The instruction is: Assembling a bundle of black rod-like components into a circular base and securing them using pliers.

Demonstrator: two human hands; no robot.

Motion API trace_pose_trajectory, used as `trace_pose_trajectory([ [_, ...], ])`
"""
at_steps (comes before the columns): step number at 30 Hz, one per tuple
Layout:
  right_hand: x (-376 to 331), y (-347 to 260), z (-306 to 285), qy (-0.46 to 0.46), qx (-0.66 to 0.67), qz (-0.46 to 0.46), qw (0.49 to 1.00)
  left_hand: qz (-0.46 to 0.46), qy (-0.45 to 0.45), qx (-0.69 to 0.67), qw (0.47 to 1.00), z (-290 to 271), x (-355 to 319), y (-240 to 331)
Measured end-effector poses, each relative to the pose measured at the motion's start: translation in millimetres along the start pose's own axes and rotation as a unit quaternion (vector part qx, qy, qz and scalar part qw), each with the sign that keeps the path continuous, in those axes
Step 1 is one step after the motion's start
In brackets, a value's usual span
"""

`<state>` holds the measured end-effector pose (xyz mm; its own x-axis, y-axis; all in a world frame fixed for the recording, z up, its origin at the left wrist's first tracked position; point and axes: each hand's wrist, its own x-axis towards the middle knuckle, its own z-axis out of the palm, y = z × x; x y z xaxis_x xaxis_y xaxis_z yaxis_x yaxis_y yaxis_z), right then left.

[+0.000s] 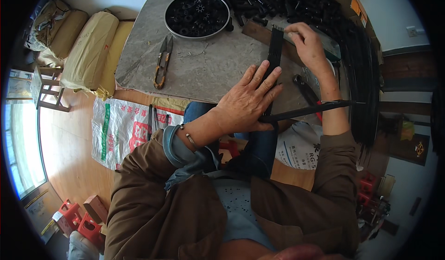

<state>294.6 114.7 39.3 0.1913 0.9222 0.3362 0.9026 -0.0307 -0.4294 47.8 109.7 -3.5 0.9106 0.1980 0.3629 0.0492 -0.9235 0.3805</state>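
Observation:
My left hand [248, 97] lies with its fingers stretched and spread over a flat bundle of thin black strips [275, 42]. The bundle runs away from me across the table edge, with short prongs at its far end. Beside that end, my right hand [308, 49] is closed in a pinch; whatever its fingertips hold is too small to make out. A long black rod [296, 113] reaches from near my left thumb across my right forearm. Under the bundle's far part lies a brown flat bar [258, 32].
On the grey table [139, 67] are a round bowl of small black parts [197, 14], scissors [162, 65], a heap of black tubular pieces [296, 0] and a red-and-black-handled tool [306, 89]. Long black rods [364, 83] hang at the right edge. Wrapped rolls [90, 51] stand left.

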Motion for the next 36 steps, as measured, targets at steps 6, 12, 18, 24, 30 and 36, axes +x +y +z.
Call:
trace_pose_trajectory([
  [6,-2,1,6,-0.029,0.104,0.086,0.990,0.001,0.010,0.002,1.000,1,-1,-1],
  [12,-3,10,11,-0.010,0.126,0.096,0.987,0.004,0.011,-0.002,1.000,0,0,0],
  [18,-1,12,17,0.016,0.153,0.090,0.984,0.005,0.019,-0.001,1.000,1,-1,0],
  [24,0,7,20,0.013,0.190,0.077,0.979,0.003,0.015,0.003,1.000,1,-1,0],
  [30,1,10,19,0.023,0.244,0.101,0.964,0.004,0.018,0.002,1.000,1,-1,0],
  [36,0,7,-9,0.062,0.124,0.079,0.987,0.013,0.018,-0.002,1.000,0,2,0],
])
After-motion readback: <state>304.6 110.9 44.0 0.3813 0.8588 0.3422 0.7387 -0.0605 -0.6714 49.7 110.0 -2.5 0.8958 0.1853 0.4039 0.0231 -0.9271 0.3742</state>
